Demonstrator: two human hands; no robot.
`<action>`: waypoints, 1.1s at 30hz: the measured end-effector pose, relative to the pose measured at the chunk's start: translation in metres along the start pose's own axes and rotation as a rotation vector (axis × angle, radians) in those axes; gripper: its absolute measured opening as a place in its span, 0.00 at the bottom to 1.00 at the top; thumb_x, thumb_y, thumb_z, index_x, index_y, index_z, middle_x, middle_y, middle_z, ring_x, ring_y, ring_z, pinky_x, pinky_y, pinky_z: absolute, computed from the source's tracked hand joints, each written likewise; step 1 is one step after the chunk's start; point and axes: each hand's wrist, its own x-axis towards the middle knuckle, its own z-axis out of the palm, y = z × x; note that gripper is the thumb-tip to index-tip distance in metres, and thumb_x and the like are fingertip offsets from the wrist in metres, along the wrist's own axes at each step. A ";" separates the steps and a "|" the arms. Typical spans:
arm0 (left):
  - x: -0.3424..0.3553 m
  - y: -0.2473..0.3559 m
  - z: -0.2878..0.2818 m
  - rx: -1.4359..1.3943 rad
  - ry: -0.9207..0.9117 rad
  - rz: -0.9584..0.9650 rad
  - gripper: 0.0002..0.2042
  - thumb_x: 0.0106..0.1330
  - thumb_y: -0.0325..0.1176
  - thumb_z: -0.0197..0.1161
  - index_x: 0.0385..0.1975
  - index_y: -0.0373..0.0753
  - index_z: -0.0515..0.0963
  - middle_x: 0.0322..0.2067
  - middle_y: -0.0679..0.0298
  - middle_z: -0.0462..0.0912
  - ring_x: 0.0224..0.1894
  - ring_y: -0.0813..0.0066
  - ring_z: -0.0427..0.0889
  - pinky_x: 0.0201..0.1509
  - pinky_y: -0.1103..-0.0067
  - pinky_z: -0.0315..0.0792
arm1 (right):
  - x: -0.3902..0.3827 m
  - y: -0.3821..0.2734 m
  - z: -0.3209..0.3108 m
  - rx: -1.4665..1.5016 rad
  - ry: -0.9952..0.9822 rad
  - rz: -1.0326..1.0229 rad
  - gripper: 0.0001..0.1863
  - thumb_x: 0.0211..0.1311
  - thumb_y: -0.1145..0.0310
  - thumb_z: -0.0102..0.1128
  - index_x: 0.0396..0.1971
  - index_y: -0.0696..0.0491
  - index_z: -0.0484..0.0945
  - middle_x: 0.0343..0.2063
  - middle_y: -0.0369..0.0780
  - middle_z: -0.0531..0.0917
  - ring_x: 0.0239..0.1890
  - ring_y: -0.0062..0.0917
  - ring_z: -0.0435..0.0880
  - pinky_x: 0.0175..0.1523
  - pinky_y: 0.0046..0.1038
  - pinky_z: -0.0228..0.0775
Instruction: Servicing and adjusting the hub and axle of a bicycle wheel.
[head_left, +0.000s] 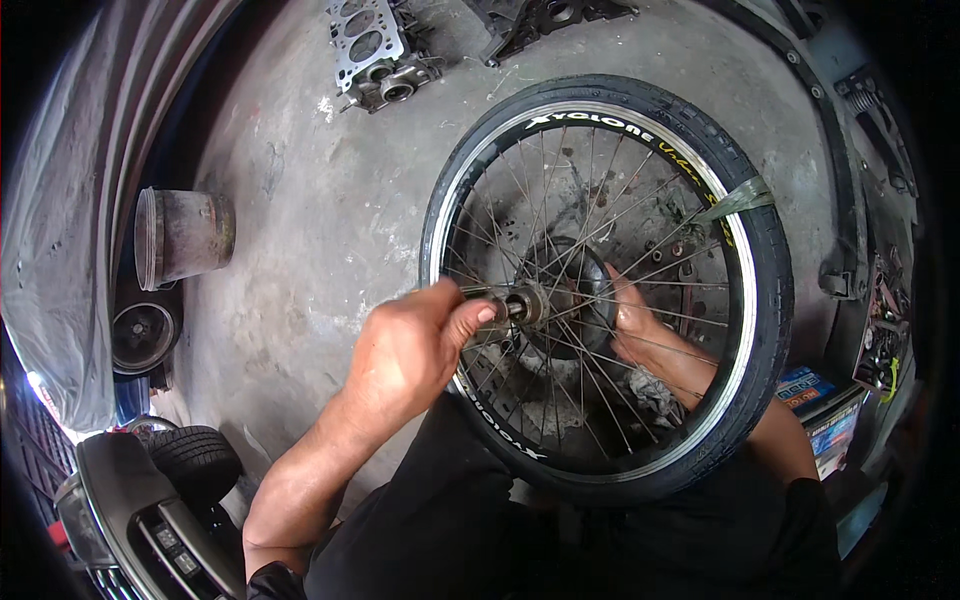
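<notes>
our wheel (540, 304) is near, right of centre; our left hand (408, 348) pinches its metal axle end (515, 309), while our right hand (642, 325) reaches behind, its grip we cannot tell.

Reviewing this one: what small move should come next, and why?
Perhaps a slight twist of the left hand at the silver metal axle: it is curled beside the axle's end, while the right hand is behind the black-tyred bicycle wheel, apparently steadying it.

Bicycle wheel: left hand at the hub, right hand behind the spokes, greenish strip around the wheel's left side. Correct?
No: the head view shows the greenish strip around the upper right of the bicycle wheel, not its left. The rest stands.
</notes>
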 end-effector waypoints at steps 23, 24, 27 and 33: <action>0.008 -0.006 0.026 -0.115 0.260 0.430 0.13 0.75 0.38 0.70 0.43 0.32 0.81 0.30 0.54 0.86 0.33 0.59 0.87 0.41 0.66 0.80 | 0.010 0.021 -0.031 -0.007 -0.034 -0.039 0.33 0.88 0.52 0.40 0.75 0.65 0.64 0.76 0.47 0.70 0.76 0.31 0.68 0.80 0.34 0.57; 0.011 -0.002 0.027 -0.199 0.339 0.557 0.12 0.75 0.36 0.70 0.42 0.32 0.81 0.29 0.53 0.85 0.33 0.57 0.87 0.40 0.65 0.80 | 0.013 0.020 -0.030 -0.043 -0.021 -0.004 0.33 0.89 0.52 0.40 0.75 0.65 0.64 0.76 0.47 0.69 0.76 0.31 0.68 0.80 0.35 0.56; 0.002 0.002 0.018 -0.169 0.081 -0.010 0.09 0.69 0.28 0.72 0.43 0.34 0.81 0.36 0.53 0.85 0.40 0.55 0.88 0.44 0.65 0.80 | 0.019 0.021 -0.029 -0.065 0.024 0.040 0.33 0.88 0.51 0.39 0.74 0.65 0.66 0.76 0.47 0.69 0.76 0.31 0.68 0.79 0.35 0.57; 0.004 0.004 0.023 -0.119 0.256 0.425 0.09 0.67 0.26 0.74 0.43 0.34 0.81 0.38 0.53 0.85 0.41 0.56 0.87 0.45 0.67 0.79 | 0.031 0.038 -0.040 -0.072 0.120 0.001 0.32 0.88 0.52 0.40 0.73 0.64 0.68 0.73 0.46 0.74 0.73 0.30 0.71 0.77 0.34 0.59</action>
